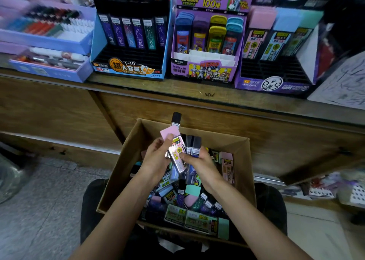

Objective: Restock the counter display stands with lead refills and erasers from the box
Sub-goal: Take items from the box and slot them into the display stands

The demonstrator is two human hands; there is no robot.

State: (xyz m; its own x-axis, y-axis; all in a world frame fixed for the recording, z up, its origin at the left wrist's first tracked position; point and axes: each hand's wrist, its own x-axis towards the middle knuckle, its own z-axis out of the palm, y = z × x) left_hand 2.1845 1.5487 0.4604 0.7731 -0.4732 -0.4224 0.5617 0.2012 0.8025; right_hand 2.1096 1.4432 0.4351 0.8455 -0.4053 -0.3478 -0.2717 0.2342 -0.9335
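While the box (120,176) rests on the lap (88,210) below the table (138,85), left hand (156,157) grips a pink refill (176,151) and right hand (199,162) holds dark refills (194,144), both just above the pile, probably sorting by type for the half-empty stands (272,70).

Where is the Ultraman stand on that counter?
In the head view, upper centre: the Ultraman stand sits on the counter between the blue stand on its left and the purple pastel-refill stand on its right.

box (116,182) 1 | hands (156,157) 2 | refill stands (128,70) 3 | blue-stand refills (138,35) 6
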